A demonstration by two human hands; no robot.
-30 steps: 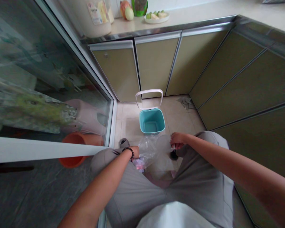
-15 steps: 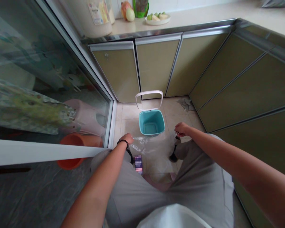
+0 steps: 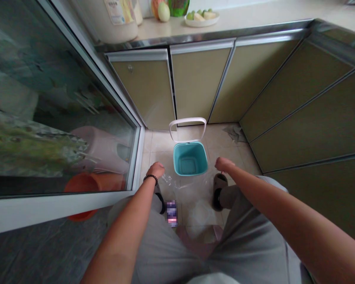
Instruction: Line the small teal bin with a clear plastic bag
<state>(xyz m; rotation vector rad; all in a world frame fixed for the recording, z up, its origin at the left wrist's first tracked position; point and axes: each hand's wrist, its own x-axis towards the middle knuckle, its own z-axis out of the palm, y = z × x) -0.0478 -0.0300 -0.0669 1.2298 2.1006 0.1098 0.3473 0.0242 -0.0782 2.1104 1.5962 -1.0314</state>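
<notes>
label (image 3: 116,11) on pale plastic container (image 3: 111,33), print too small to read

Smooth plastic bin (image 3: 190,158), glossy plastic film (image 3: 182,184)

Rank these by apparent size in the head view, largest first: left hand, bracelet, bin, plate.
1. Bin
2. Plate
3. Left hand
4. Bracelet

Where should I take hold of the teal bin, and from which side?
Probably take the teal bin by its left and right rims, coming down from above. It stands upright and open, with those edges exposed; a pale frame rises at the far edge, and clear plastic hangs across the near side.
</notes>
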